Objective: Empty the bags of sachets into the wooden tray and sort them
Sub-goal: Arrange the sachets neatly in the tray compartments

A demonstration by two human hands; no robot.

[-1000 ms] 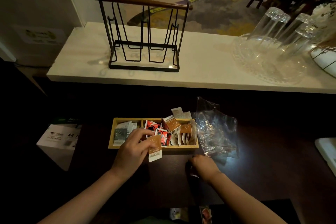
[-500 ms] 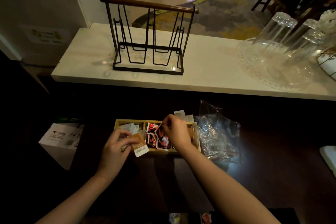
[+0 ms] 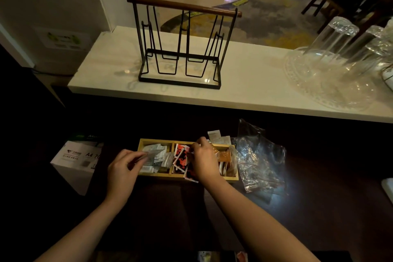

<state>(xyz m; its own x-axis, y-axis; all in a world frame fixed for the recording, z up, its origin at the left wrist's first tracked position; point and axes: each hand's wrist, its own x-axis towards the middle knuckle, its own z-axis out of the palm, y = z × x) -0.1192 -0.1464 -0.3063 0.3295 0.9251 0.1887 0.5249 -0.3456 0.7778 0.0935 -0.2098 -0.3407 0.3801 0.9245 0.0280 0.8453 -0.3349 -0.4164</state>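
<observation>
Dim light covers a dark, smooth tabletop, and behind it I see a pale stone-look counter carrying a black wire rack with a round wooden top bar and, at the right, a cut-glass tray with clear tumblers standing upside down. On the dark surface sits the wooden tray, a shallow rectangular box of light wood split into three compartments. Its left compartment holds pale, flat sachets, the middle one glossy red-and-black sachets, the right one brown paper sachets. My left hand hovers at the tray's left end, thumb and fingertips pinching a thin, translucent-looking sachet over the left compartment. My right hand reaches over the middle compartment with fingers curled down among the red packets; I cannot tell whether it grips one. Just beside the tray's right end lie crumpled clear plastic bags, shiny and creased. Two white sachets lean behind the tray's far rim. A white cardboard box of A4 paper stands to the left.
</observation>
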